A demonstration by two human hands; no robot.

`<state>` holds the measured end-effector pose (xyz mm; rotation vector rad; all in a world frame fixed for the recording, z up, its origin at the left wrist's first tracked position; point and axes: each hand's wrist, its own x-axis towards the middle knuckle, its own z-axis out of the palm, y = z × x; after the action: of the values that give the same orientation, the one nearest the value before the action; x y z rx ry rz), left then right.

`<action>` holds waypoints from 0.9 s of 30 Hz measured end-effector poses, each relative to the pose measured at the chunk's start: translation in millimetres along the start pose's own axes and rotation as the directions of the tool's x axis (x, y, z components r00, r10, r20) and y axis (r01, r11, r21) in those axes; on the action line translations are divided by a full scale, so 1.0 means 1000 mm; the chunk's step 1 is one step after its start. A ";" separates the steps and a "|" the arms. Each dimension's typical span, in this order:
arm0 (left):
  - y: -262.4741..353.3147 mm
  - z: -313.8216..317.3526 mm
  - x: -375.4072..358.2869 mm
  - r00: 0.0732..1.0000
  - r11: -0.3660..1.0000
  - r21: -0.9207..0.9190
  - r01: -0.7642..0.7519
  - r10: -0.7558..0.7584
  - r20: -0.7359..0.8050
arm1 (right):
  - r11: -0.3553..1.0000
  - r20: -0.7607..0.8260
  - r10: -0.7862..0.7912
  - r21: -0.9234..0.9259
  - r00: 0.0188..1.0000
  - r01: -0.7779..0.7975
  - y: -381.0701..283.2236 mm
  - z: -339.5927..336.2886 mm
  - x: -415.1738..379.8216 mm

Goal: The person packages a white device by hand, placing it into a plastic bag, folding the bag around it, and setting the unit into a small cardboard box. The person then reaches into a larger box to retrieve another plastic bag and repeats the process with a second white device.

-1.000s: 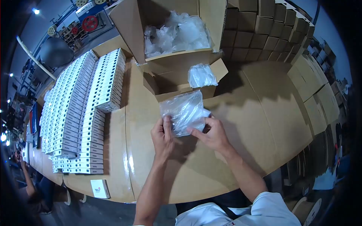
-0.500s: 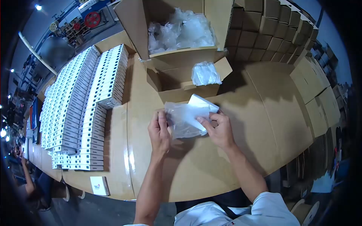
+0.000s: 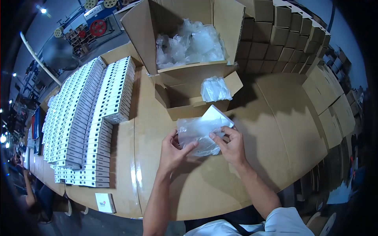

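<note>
Over the cardboard-covered table (image 3: 275,129), both my hands hold a clear plastic bag (image 3: 197,133) with a small white box (image 3: 214,117) partly inside it. My left hand (image 3: 173,151) pinches the bag's left lower edge. The right side of the bag and box is gripped by my right hand (image 3: 232,145). The box's upper corner sticks out of the bag towards the small open carton.
A small open carton (image 3: 189,103) with a wad of plastic bags (image 3: 214,89) stands just beyond my hands; a big open carton of bags (image 3: 189,43) is behind it. Rows of white boxes (image 3: 82,118) fill the left. Brown cartons (image 3: 283,35) stack at the back right. A lone white box (image 3: 105,202) lies at the near edge.
The white box has appeared at the bag's right side and slid into the bag. My hands and the bag have moved slightly nearer and lower on the table.
</note>
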<state>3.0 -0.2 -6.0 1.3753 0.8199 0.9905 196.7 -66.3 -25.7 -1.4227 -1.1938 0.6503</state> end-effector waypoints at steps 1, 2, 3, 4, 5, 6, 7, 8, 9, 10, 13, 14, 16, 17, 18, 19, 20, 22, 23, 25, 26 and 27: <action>0.002 -0.001 -0.002 1.000 0.998 0.061 0.022 -0.023 0.009 | 0.994 0.000 0.003 -0.110 1.000 -0.003 -0.007 -0.001 -0.003; 0.006 -0.001 -0.001 0.995 0.992 0.081 0.099 -0.099 -0.002 | 0.999 0.003 -0.003 -0.034 1.000 0.003 -0.009 0.000 -0.003; 0.011 -0.001 -0.001 0.985 0.980 0.100 0.175 -0.174 -0.014 | 0.999 0.007 -0.015 0.040 1.000 0.015 -0.010 0.000 -0.002; 0.009 -0.002 -0.001 0.991 0.988 0.083 0.132 -0.131 -0.016 | 0.993 0.010 -0.016 0.117 1.000 0.015 -0.012 0.001 -0.003; 0.005 -0.001 0.001 0.996 0.994 0.061 0.088 -0.087 -0.017 | 0.988 -0.011 -0.106 0.109 0.994 0.107 -0.017 -0.008 0.001; 0.001 0.001 0.002 0.999 0.998 0.037 0.043 -0.043 -0.018 | 0.953 -0.090 -0.116 0.270 0.989 0.137 -0.019 -0.013 0.006; 0.003 0.002 0.001 0.999 0.998 0.041 0.051 -0.051 -0.007 | 0.958 -0.162 -0.111 0.246 0.980 0.149 -0.023 -0.025 0.008; 0.006 0.006 0.001 0.998 0.996 0.056 0.065 -0.065 0.002 | 0.962 -0.234 -0.111 0.218 0.966 0.163 -0.026 -0.035 0.011; 0.009 0.010 -0.001 0.996 0.994 0.074 0.083 -0.085 0.015 | 0.939 -0.296 -0.187 0.225 0.937 0.259 -0.023 -0.039 0.016; 0.008 0.012 -0.003 0.993 0.989 0.099 0.109 -0.112 0.029 | 0.910 -0.360 -0.251 0.229 0.898 0.346 -0.022 -0.039 0.019; -0.006 0.015 -0.004 0.990 0.989 0.121 0.080 -0.094 0.107 | 0.844 -0.316 -0.321 0.332 0.893 0.421 -0.029 -0.043 0.021; -0.006 0.017 -0.005 0.987 0.988 0.124 0.093 -0.108 0.117 | 0.826 -0.298 -0.337 0.361 0.893 0.432 -0.029 -0.043 0.018; 0.002 0.019 -0.004 0.985 0.985 0.138 0.106 -0.123 0.123 | 0.841 -0.271 -0.284 0.390 0.920 0.375 -0.028 -0.040 0.016; 0.001 0.018 -0.004 0.987 0.988 0.127 0.088 -0.104 0.126 | 0.842 -0.253 -0.295 0.387 0.921 0.376 -0.027 -0.039 0.015; -0.001 0.017 -0.003 0.986 0.987 0.135 0.090 -0.108 0.131 | 0.842 -0.233 -0.310 0.383 0.922 0.380 -0.027 -0.038 0.015; -0.003 0.016 -0.003 0.985 0.986 0.143 0.092 -0.111 0.133 | 0.825 -0.229 -0.297 0.427 0.927 0.370 -0.027 -0.035 0.013; -0.003 0.015 -0.003 0.984 0.984 0.151 0.093 -0.114 0.134 | 0.833 -0.209 -0.285 0.429 0.935 0.350 -0.026 -0.034 0.012; 0.000 0.015 -0.003 0.982 0.983 0.156 0.097 -0.120 0.143 | 0.846 -0.168 -0.264 0.433 0.950 0.312 -0.025 -0.032 0.011; 0.001 0.015 -0.003 0.982 0.983 0.158 0.099 -0.122 0.147 | 0.844 -0.143 -0.248 0.454 0.958 0.286 -0.025 -0.031 0.011; -0.001 0.014 -0.004 0.979 0.981 0.164 0.102 -0.128 0.160 | 0.854 -0.110 -0.264 0.435 0.958 0.285 -0.023 -0.029 0.012; -0.002 0.014 -0.003 0.977 0.981 0.166 0.101 -0.130 0.169 | 0.859 -0.094 -0.273 0.424 0.957 0.287 -0.021 -0.029 0.013; -0.002 0.014 -0.004 0.977 0.983 0.153 0.100 -0.126 0.170 | 0.860 -0.084 -0.257 0.435 0.963 0.268 -0.020 -0.029 0.013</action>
<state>15.0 -9.1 -7.3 1.4999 0.8370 0.7190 221.3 -67.9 2.7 -0.8618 -1.1074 0.6598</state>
